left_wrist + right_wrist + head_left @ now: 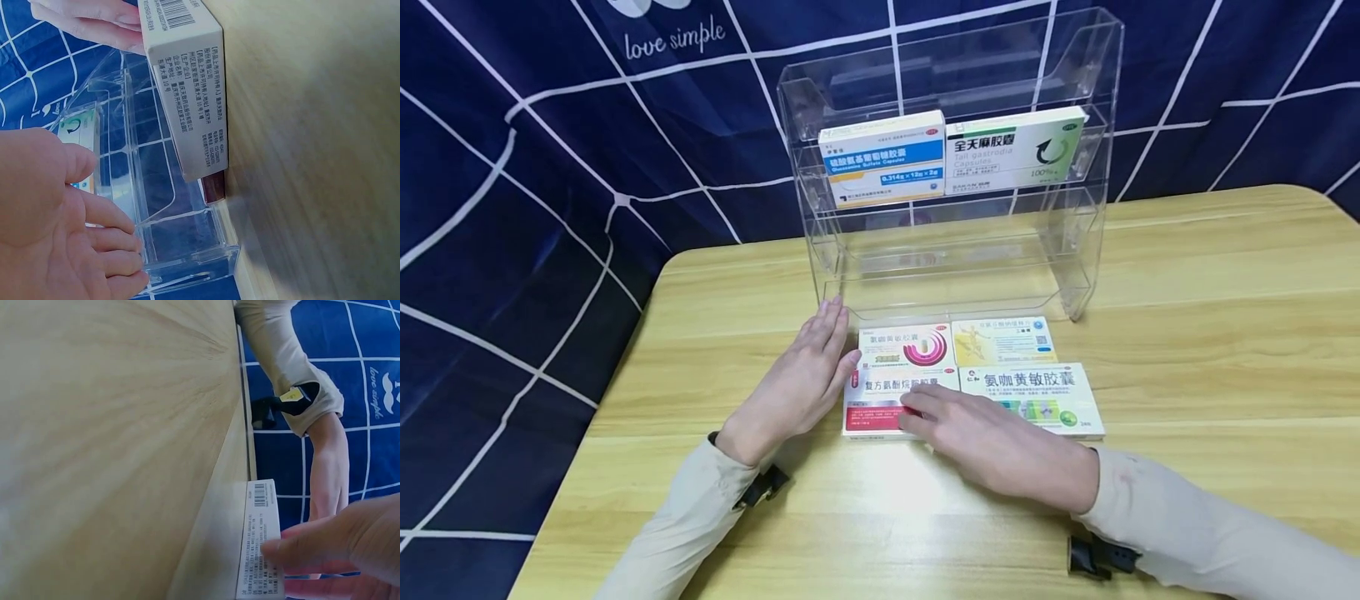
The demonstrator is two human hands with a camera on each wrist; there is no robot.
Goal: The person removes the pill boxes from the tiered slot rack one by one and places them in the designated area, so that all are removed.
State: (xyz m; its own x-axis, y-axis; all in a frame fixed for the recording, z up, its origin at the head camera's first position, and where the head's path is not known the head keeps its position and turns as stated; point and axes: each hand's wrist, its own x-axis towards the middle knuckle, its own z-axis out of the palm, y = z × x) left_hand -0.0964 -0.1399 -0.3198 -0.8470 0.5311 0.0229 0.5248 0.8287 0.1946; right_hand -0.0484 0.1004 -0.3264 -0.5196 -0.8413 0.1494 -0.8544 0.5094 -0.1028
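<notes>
Four medicine boxes lie flat in two rows. At the near left is a red-and-white box (pixel 880 417); behind it sits a white box with pink rings (pixel 898 346). To their right lie a white-and-green box (pixel 1037 387) and a yellow-and-white box (pixel 1003 340). My left hand (pixel 797 387), fingers straight, stands along the left side of the boxes. My right hand (pixel 1000 442) reaches over the near row, fingertips resting on the red-and-white box. In the right wrist view, the right thumb (pixel 294 547) lies against a box's printed side (pixel 259 544).
A clear tiered display rack (pixel 955 283) stands just behind the boxes. Its upper tier holds a blue-and-white box (pixel 883 162) and a green-and-white box (pixel 1015 154) side by side. The wooden table (pixel 1210 333) meets a dark blue checked cloth (pixel 685 125) at the back and left.
</notes>
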